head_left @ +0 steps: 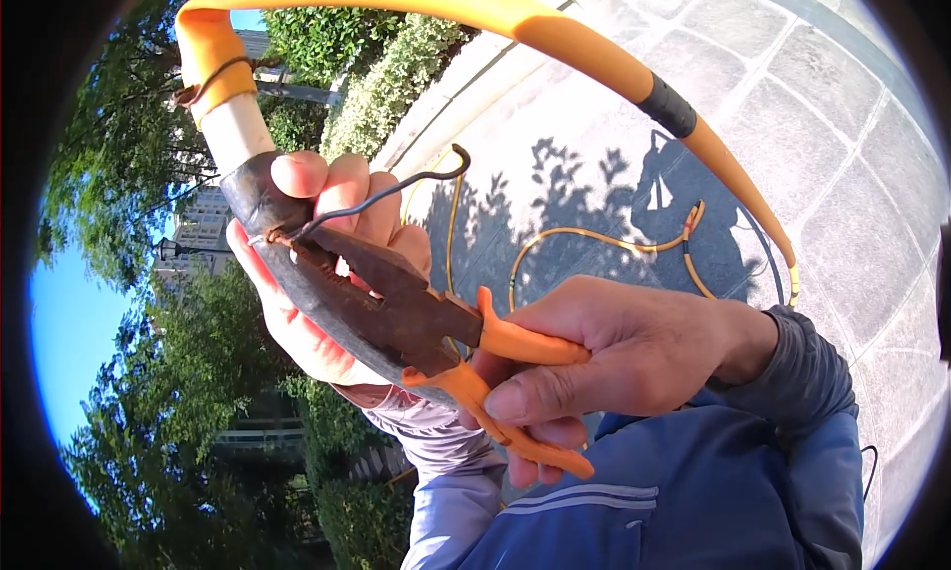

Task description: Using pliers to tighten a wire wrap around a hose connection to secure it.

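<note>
My left hand (347, 208) is closed around a dark grey pipe (263, 194), its fingers wrapped over the upper side. A white collar (238, 134) joins that pipe to a flattened orange hose (584, 55), which arches overhead to the right. Rusty wire (213, 80) is tied around the hose end. My right hand (634, 347) grips the orange handles of rusty pliers (421, 317). The plier jaws lie at the twisted root of a dark wire (396, 189), whose hooked end sticks up free. Whether the jaws pinch the wire is unclear.
Black tape (666, 106) wraps part of the hose. Thin yellow hose (594, 235) lies in loops on the stone paving (832, 154) below. A pale kerb (466, 100) edges a hedge (396, 70). Trees (178, 392) stand to the left.
</note>
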A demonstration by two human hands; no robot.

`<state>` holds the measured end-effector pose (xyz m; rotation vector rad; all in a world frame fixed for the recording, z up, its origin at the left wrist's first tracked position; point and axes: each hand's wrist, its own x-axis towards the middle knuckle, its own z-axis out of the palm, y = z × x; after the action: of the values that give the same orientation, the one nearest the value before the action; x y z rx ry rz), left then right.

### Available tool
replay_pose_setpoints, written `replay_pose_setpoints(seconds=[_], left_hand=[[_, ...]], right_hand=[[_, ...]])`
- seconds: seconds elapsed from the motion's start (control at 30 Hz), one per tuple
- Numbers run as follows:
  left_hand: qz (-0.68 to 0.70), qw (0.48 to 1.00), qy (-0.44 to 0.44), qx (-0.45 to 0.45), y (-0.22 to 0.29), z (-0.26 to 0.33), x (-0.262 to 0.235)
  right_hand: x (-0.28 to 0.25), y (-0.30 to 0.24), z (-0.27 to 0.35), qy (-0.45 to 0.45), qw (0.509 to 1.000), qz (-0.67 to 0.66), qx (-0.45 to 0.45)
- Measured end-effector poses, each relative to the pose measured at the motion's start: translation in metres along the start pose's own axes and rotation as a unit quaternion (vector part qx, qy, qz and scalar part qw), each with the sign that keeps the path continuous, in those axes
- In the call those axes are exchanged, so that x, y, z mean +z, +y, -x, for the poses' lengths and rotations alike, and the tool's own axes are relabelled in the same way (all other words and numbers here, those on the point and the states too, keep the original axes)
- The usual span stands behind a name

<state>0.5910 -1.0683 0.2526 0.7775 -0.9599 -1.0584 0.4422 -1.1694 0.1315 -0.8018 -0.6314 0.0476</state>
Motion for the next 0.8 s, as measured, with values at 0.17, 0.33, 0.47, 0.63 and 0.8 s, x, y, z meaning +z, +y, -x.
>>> replay_pose_setpoints(seconds=[0.17, 0.33, 0.47, 0.63, 0.8], left_hand=[[0.038, 0.997, -0.064, -0.013, 0.004, 0.004, -0.011], [0.02, 0.995, -0.092, -0.04, 0.01, 0.006, -0.016], [0.015, 0.995, -0.094, -0.037, 0.013, 0.009, -0.022], [-0.017, 0.996, -0.078, -0.047, 0.021, 0.016, -0.023], [-0.039, 0.993, -0.064, -0.091, 0.031, 0.017, -0.018]], right_hand=[[-0.004, 0.011, -0.011, -0.051, 0.999, -0.002, -0.011], [0.002, 0.01, -0.016, -0.051, 0.997, -0.051, 0.015], [-0.003, 0.013, -0.018, -0.056, 0.998, -0.038, 0.001], [-0.005, 0.009, -0.02, -0.044, 0.998, -0.011, 0.035], [0.002, 0.003, -0.022, -0.048, 0.995, -0.05, 0.071]])
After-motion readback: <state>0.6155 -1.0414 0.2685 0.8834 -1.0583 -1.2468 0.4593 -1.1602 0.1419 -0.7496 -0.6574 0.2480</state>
